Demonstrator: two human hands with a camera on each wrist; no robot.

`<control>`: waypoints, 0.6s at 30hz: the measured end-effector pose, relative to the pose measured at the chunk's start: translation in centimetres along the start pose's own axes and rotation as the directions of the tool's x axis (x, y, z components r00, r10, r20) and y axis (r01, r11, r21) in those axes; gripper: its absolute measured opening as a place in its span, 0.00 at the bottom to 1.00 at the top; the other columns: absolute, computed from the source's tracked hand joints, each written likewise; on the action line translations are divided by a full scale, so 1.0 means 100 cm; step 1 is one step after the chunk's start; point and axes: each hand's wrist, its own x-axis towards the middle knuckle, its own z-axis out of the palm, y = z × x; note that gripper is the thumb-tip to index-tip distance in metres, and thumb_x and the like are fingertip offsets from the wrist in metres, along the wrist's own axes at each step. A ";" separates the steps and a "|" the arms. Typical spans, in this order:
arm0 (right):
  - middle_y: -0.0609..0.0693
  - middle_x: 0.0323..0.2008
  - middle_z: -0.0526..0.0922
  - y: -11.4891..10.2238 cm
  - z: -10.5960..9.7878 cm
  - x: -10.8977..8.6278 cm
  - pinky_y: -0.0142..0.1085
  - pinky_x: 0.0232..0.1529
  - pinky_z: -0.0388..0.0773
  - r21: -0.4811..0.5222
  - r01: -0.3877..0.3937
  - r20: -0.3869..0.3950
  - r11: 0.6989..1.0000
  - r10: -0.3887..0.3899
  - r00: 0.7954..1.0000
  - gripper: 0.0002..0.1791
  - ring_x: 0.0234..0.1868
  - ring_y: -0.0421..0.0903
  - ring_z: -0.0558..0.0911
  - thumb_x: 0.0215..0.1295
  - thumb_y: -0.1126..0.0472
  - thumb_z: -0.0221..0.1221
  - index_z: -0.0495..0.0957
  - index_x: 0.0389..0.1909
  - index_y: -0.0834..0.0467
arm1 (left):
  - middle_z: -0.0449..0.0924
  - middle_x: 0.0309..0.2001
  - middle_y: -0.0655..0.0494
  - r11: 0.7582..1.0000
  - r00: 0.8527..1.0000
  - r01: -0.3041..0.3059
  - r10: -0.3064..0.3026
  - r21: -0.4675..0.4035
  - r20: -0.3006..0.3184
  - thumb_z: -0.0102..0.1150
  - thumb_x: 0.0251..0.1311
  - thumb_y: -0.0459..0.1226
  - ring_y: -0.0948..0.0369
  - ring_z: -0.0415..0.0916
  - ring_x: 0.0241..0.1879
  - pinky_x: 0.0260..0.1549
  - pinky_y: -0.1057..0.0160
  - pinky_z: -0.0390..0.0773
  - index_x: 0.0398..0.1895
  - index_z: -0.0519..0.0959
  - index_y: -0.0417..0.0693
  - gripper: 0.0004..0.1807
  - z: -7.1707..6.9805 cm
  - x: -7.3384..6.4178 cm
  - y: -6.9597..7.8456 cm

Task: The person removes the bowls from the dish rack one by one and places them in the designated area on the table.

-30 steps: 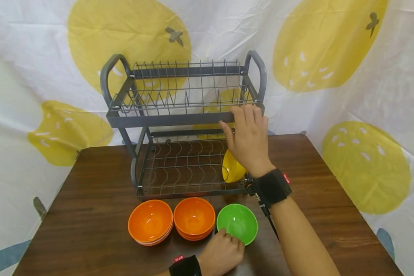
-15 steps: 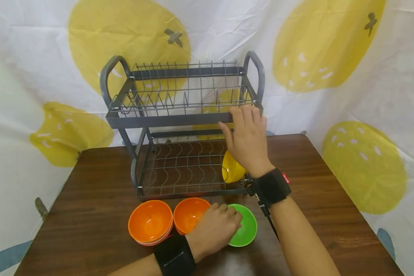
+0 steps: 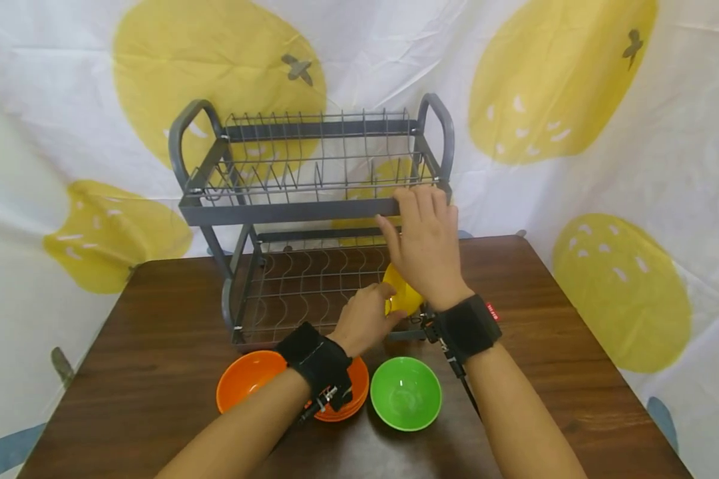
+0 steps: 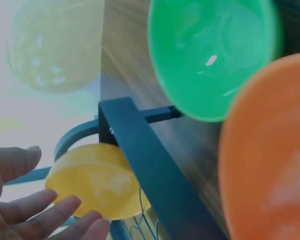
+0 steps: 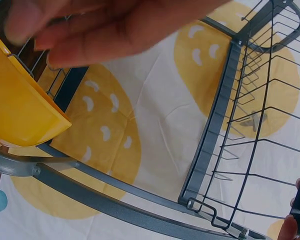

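Note:
A yellow bowl [image 3: 405, 293] stands tilted on its side at the right end of the lower tier of a grey two-tier dish rack [image 3: 287, 213]. My left hand [image 3: 364, 320] reaches to that bowl, thumb and fingers spread apart. In the left wrist view its fingertips [image 4: 72, 202] overlap the yellow bowl [image 4: 97, 182]. My right hand [image 3: 428, 246] grips the upper tier's front rail near its right corner, fingers over the top and thumb in front. The right wrist view shows the left hand's fingers [image 5: 95, 45] close above the yellow bowl [image 5: 25, 110].
In front of the rack, a green bowl [image 3: 406, 394] stands on the brown wooden table [image 3: 551, 372]. Left of it are stacked orange bowls [image 3: 357, 392] and another orange bowl [image 3: 245, 379], both partly behind my left forearm. A patterned cloth [image 3: 383, 40] hangs behind.
My left hand has moved from the green bowl up and forward to the yellow bowl, its fingers opening out. The right hand has kept its grip on the rack.

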 end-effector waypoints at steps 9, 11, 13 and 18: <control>0.57 0.41 0.69 0.000 -0.001 0.000 0.47 0.38 0.61 0.003 0.008 -0.004 1.000 -0.008 1.000 0.21 0.46 0.55 0.64 0.67 0.49 0.50 0.67 0.51 0.62 | 0.82 0.41 0.46 0.954 0.990 0.134 -0.118 -0.268 0.076 0.60 0.56 0.42 0.55 0.77 0.39 0.35 0.60 0.78 0.48 0.76 0.38 0.20 0.007 0.019 0.001; 0.57 0.41 0.69 0.000 -0.001 0.000 0.47 0.38 0.61 0.004 0.014 -0.002 1.000 -0.014 1.000 0.21 0.46 0.55 0.64 0.67 0.49 0.50 0.67 0.51 0.62 | 0.82 0.40 0.46 0.949 0.988 0.151 -0.137 -0.277 0.071 0.61 0.55 0.42 0.55 0.77 0.38 0.35 0.61 0.78 0.47 0.78 0.38 0.20 0.010 0.021 0.001; 0.57 0.42 0.69 0.000 -0.001 0.000 0.47 0.38 0.61 0.004 0.016 -0.004 1.000 -0.016 1.000 0.21 0.46 0.55 0.64 0.67 0.49 0.50 0.67 0.51 0.62 | 0.82 0.40 0.46 0.947 0.987 0.158 -0.146 -0.280 0.062 0.61 0.55 0.41 0.56 0.78 0.38 0.35 0.60 0.78 0.46 0.79 0.38 0.19 0.014 0.022 0.000; 0.57 0.43 0.69 0.001 -0.001 -0.001 0.47 0.38 0.61 0.003 0.018 -0.002 1.000 -0.018 1.000 0.22 0.46 0.55 0.64 0.67 0.49 0.50 0.67 0.51 0.62 | 0.83 0.35 0.49 0.948 0.986 0.164 -0.155 -0.274 0.055 0.59 0.58 0.40 0.58 0.77 0.30 0.29 0.64 0.76 0.42 0.82 0.41 0.14 0.023 0.024 -0.003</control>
